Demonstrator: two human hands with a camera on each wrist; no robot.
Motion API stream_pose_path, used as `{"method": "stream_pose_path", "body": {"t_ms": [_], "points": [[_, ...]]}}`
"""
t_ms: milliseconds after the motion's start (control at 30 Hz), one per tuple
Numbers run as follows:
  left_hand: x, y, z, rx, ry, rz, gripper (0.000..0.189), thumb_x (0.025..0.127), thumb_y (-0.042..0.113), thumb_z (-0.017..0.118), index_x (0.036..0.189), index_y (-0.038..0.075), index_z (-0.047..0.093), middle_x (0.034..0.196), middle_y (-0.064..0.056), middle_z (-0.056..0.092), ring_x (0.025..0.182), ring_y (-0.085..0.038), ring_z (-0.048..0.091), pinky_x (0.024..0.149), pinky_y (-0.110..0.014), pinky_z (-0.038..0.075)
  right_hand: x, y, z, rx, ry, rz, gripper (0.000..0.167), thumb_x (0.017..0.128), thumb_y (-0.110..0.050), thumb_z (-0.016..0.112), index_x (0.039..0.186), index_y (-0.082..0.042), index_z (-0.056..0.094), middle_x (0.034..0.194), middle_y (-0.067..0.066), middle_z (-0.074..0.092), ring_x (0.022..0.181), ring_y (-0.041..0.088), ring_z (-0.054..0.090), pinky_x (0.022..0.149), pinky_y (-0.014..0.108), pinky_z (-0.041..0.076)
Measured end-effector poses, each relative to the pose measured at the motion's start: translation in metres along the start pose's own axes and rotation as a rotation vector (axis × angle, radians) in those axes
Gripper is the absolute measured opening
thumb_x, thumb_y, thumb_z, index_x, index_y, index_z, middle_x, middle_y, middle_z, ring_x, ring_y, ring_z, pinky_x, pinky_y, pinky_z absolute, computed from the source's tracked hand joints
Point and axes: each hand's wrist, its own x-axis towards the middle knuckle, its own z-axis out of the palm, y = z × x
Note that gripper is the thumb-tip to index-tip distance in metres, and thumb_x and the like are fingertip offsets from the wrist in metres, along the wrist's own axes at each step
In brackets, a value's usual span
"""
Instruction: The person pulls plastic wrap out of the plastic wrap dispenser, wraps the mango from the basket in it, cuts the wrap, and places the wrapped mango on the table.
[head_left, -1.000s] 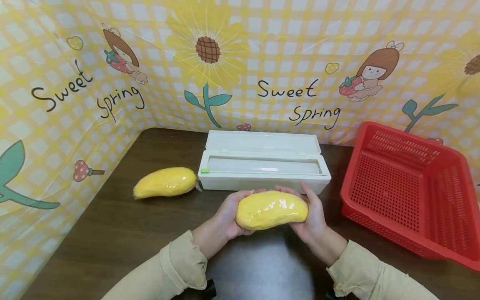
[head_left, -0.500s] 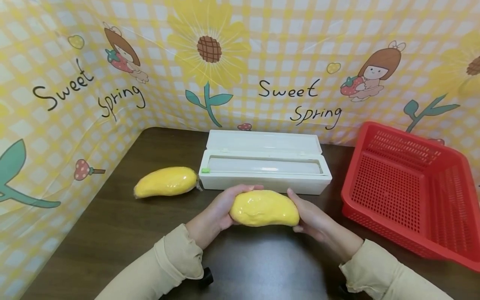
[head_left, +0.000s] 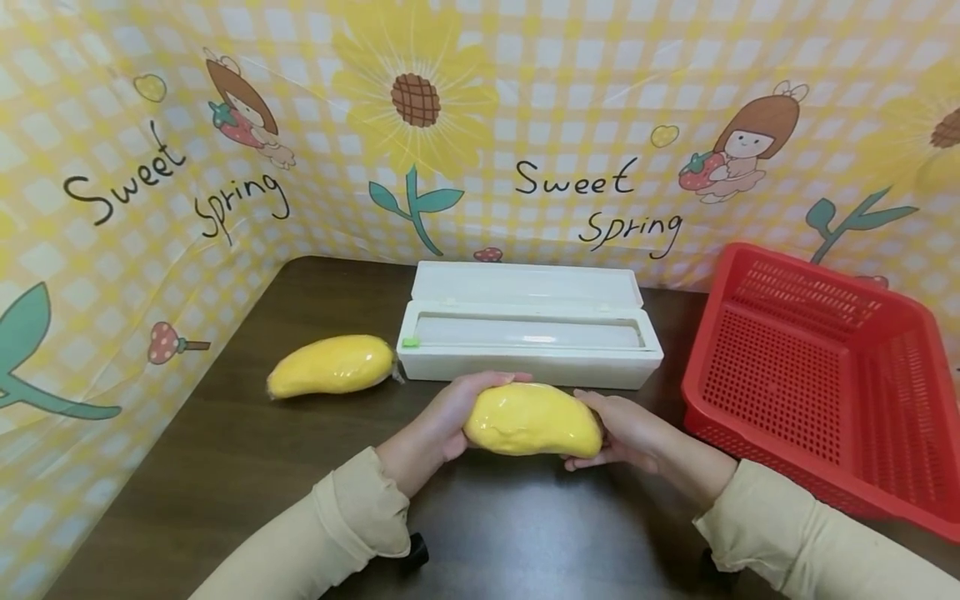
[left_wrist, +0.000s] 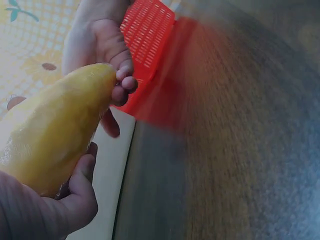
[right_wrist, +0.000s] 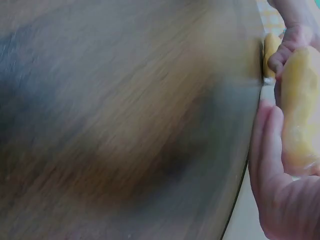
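Observation:
A yellow mango point(head_left: 532, 421) in shiny clear film is held lengthwise above the table, in front of the white box. My left hand point(head_left: 446, 417) grips its left end, fingers behind it. At the other end my right hand point(head_left: 637, 433) holds the tip between fingers and thumb. The left wrist view has the mango point(left_wrist: 55, 125) large, with the right hand's fingers curled at its narrow tip. In the right wrist view, the right hand point(right_wrist: 282, 185) has its fingers laid along the mango point(right_wrist: 300, 115). A second film-wrapped mango point(head_left: 330, 365) lies on the table to the left.
Behind the hands stands a white cling film box point(head_left: 525, 367), lid raised, with a roll inside and a green slider point(head_left: 409, 342) at its left. A red perforated basket point(head_left: 697, 392) is at the right. A patterned cloth point(head_left: 480, 125) hangs behind the dark table point(head_left: 225, 483).
The mango has shifted slightly left and turned, its right end tilting lower. My right hand has gone from cupping behind it to holding its right tip from the side.

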Motion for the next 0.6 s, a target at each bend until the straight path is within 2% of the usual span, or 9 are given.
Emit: {"method": "stream_pose_path", "body": {"t_ms": [133,333,467,600], "points": [[-0.002,0.0,0.001,-0.012,-0.019,0.03,0.047,0.096,0.024,0.049,0.134,-0.002,0.054,0.117,-0.012,0.063,0.088,-0.017,0.063,0.074,-0.034,0.053,-0.003,-0.006,0.004,0.108,-0.032,0.005,0.051,0.106,-0.036,0.031,0.131,0.008,0.038,0.107,0.023,0.058,0.09,0.037,0.067,0.083,0.047,0.053],[-0.003,0.0,0.001,-0.136,-0.051,0.073,0.048,0.1,0.02,0.038,0.14,-0.006,0.045,0.13,-0.018,0.055,0.102,-0.02,0.062,0.083,-0.035,0.053,-0.009,-0.014,0.008,0.272,0.0,-0.035,0.052,0.106,-0.038,0.032,0.137,0.004,0.035,0.116,0.016,0.056,0.1,0.026,0.063,0.09,0.046,0.049],[-0.004,-0.002,0.002,-0.207,-0.089,0.068,0.049,0.101,0.018,0.032,0.143,-0.006,0.04,0.141,-0.022,0.045,0.114,-0.024,0.056,0.091,-0.039,0.049,-0.012,-0.015,0.008,0.27,0.069,-0.038,0.046,0.106,-0.034,0.035,0.131,0.005,0.039,0.109,0.015,0.058,0.093,0.023,0.064,0.087,0.041,0.052],[-0.004,-0.006,0.0,-0.226,-0.139,0.076,0.05,0.102,0.017,0.031,0.149,0.0,0.033,0.148,-0.021,0.036,0.12,-0.025,0.052,0.094,-0.039,0.046,-0.014,-0.015,0.009,0.27,0.119,-0.037,0.037,0.104,-0.026,0.038,0.123,0.005,0.042,0.101,0.013,0.059,0.085,0.021,0.063,0.081,0.038,0.054]]}}
